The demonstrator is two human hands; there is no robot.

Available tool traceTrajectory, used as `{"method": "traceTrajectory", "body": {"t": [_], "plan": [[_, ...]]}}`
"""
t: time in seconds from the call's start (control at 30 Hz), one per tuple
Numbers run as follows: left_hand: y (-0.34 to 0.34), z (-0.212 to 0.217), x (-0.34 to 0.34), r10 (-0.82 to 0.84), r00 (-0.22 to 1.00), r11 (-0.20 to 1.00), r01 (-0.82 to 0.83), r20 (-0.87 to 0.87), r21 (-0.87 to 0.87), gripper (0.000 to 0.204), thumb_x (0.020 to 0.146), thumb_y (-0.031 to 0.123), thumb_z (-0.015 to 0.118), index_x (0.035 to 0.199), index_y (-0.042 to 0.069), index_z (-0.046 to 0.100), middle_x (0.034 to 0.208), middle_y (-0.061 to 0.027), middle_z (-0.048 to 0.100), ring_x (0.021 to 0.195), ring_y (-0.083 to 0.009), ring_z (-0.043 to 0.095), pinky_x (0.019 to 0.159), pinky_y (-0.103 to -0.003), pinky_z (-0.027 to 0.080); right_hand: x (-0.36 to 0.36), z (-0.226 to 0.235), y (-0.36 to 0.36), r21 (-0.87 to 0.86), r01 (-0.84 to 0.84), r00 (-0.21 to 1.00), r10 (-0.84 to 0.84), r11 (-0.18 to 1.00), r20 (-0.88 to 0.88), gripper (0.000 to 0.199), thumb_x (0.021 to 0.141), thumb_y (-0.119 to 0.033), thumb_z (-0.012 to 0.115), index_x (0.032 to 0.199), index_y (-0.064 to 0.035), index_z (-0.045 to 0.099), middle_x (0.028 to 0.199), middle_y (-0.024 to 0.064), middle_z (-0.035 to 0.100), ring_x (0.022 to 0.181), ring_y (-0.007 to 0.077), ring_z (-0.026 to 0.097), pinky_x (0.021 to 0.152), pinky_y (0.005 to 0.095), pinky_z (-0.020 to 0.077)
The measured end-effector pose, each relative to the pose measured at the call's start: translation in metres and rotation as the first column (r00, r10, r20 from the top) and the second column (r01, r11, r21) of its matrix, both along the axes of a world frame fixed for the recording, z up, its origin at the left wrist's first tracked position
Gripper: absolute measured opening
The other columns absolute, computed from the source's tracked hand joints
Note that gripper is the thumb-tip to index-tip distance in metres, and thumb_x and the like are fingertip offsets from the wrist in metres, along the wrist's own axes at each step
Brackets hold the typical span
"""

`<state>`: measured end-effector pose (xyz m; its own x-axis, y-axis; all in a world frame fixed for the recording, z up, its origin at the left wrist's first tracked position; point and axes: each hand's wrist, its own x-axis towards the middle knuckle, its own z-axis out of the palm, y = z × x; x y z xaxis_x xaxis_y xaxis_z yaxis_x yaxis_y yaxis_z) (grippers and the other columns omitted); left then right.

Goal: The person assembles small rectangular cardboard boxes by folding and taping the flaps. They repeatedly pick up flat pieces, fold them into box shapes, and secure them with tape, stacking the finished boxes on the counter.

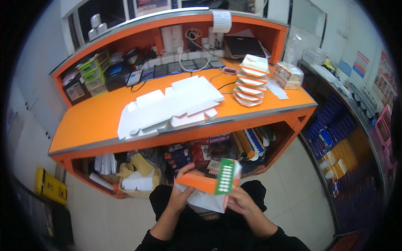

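Low in front of my lap I hold a cardboard food box (200, 184), partly folded, with orange and green printed sides and a white inside. My left hand (179, 195) grips its left end, thumb over the near edge and fingers behind. Around the right end, below the green panel, my right hand (239, 201) is closed; some of its fingers are hidden behind the card. Beyond them, flat white box blanks (167, 109) lie in an overlapping pile on the orange counter (88, 119). A nested stack of folded orange-and-white boxes (251, 85) stands at the counter's right.
Phones (167, 68) and cables line the counter's back, beside green drawers (93, 75). A plastic-wrapped pack (289, 75) sits by the box stack. Under the counter are a paper-filled carton (140, 180) and packaging. Shelves (335, 142) run along the right; a yellow case (50, 186) stands left.
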<state>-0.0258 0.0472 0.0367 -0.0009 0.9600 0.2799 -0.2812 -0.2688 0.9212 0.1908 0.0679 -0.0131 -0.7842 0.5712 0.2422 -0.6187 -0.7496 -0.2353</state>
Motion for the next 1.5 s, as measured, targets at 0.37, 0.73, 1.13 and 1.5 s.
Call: {"method": "traceTrajectory", "body": {"t": [0.37, 0.73, 1.13, 1.5], "plan": [[0.267, 0.225, 0.147, 0.673, 0.393, 0.632, 0.134, -0.627, 0.763, 0.057, 0.089, 0.052, 0.042, 0.122, 0.007, 0.054, 0.128, -0.0228, 0.048, 0.119, -0.0345, 0.046, 0.100, -0.041, 0.034, 0.115, 0.024, 0.002, 0.142, 0.975, 0.047, -0.785, 0.171, 0.618, 0.021, 0.091, -0.022, 0.056, 0.104, -0.0072, 0.050, 0.088, 0.0049, 0.061, 0.066, 0.0115, 0.059, 0.057, 0.0203, 0.0508], [0.295, 0.102, 0.156, 0.335, -0.034, 0.937, 0.114, -0.942, 0.329, 0.076, 0.078, 0.072, 0.041, 0.115, 0.009, 0.061, 0.116, -0.0198, 0.051, 0.109, -0.0334, 0.047, 0.089, -0.043, 0.037, 0.155, 0.152, 0.138, 0.846, -0.127, -0.679, -0.576, -0.518, -0.455, 0.029, 0.089, -0.004, 0.050, 0.116, 0.0005, 0.058, 0.120, 0.0151, 0.057, 0.112, 0.0273, 0.054, 0.095, 0.0362, 0.0417], [0.286, 0.094, 0.113, 0.054, 0.713, 0.965, 0.144, -0.699, 0.221, 0.060, 0.073, 0.028, 0.065, 0.123, 0.001, 0.047, 0.123, -0.0200, 0.048, 0.113, -0.0354, 0.044, 0.096, -0.039, 0.040, 0.104, 0.173, 0.283, 0.678, -0.730, -0.196, -0.922, -0.090, -0.334, 0.030, 0.073, -0.007, 0.065, 0.104, -0.0104, 0.065, 0.101, 0.0130, 0.063, 0.096, 0.0312, 0.056, 0.083, 0.0378, 0.0449], [0.266, 0.089, 0.122, 0.734, 0.447, 0.615, -0.121, -0.511, 0.779, 0.067, 0.065, 0.013, 0.063, 0.127, 0.003, 0.040, 0.132, -0.0226, 0.036, 0.127, -0.0405, 0.030, 0.103, -0.055, 0.025, 0.114, 0.188, 0.289, 0.341, -0.938, -0.026, -0.969, -0.062, -0.246, 0.040, 0.077, -0.002, 0.053, 0.113, -0.0163, 0.063, 0.108, 0.0125, 0.062, 0.102, 0.0297, 0.055, 0.086, 0.0385, 0.0444]]}}
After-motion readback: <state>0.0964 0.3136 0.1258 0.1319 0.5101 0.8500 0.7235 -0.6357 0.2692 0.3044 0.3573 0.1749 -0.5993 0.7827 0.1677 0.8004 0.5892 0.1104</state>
